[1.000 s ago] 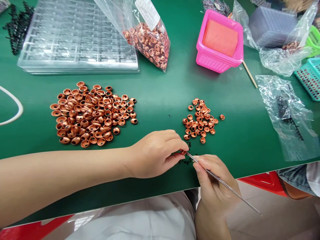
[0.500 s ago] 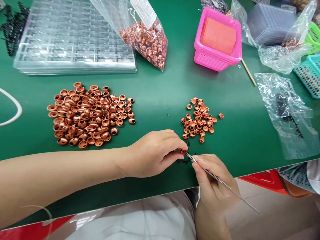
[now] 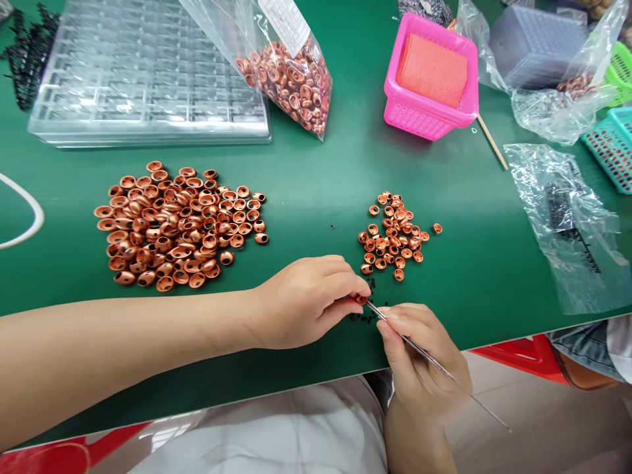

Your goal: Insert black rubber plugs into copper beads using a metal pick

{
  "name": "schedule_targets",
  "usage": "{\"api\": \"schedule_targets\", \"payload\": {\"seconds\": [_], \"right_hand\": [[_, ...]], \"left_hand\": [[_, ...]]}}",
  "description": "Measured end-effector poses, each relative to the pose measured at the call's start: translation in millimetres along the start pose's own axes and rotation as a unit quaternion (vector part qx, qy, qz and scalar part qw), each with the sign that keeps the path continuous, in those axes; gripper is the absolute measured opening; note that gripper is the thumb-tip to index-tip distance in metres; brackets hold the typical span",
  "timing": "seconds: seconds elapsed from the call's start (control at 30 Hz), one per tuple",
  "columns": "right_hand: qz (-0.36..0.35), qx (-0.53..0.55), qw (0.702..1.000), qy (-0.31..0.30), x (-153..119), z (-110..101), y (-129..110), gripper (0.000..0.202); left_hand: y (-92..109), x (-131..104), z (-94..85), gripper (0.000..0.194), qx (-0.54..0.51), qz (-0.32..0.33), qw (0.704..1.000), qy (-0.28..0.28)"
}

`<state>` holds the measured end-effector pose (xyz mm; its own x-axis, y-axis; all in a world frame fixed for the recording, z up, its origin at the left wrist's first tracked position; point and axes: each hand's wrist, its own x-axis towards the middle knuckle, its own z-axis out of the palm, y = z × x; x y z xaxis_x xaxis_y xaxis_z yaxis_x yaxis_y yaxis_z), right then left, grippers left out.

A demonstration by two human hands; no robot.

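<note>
My left hand (image 3: 311, 299) pinches one small copper-coloured cup (image 3: 361, 299) between thumb and fingertips, partly hiding it. Closed around a slim metal rod (image 3: 429, 355) is my right hand (image 3: 424, 362); the rod's near tip meets the cup, and its far end points down to the right. Whether the tip is inside the cup's hole I cannot tell. Tiny black pieces (image 3: 368, 318) lie on the table beneath the fingers. Just beyond the hands is a small group of copper cups (image 3: 395, 230), hollow with dark holes. A larger heap of such cups (image 3: 172, 227) lies beyond my left forearm.
Clear plastic trays (image 3: 148, 79) are stacked at the back left, beside a bag of copper cups (image 3: 296, 79). A pink basket (image 3: 429, 122) holds an orange-red block. A wooden stick (image 3: 492, 143) and a clear bag (image 3: 567, 230) lie right. A white cable (image 3: 34, 217) curves left.
The rod's free end has swung slightly down and left, with my right hand shifting a little. My left hand keeps its pinch on the cup.
</note>
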<state>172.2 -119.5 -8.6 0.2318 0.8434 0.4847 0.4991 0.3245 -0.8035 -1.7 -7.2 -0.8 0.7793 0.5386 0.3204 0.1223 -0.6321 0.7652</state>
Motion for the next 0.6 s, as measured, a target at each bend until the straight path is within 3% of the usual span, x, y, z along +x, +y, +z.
{"api": "schedule_targets", "payload": {"seconds": [0.6], "right_hand": [[-0.015, -0.017, 1.0, -0.011, -2.2, -2.4, 2.4, 0.035]], "left_hand": [[-0.4, 0.2, 0.4, 0.008, -0.007, -0.007, 1.0, -0.002]]}}
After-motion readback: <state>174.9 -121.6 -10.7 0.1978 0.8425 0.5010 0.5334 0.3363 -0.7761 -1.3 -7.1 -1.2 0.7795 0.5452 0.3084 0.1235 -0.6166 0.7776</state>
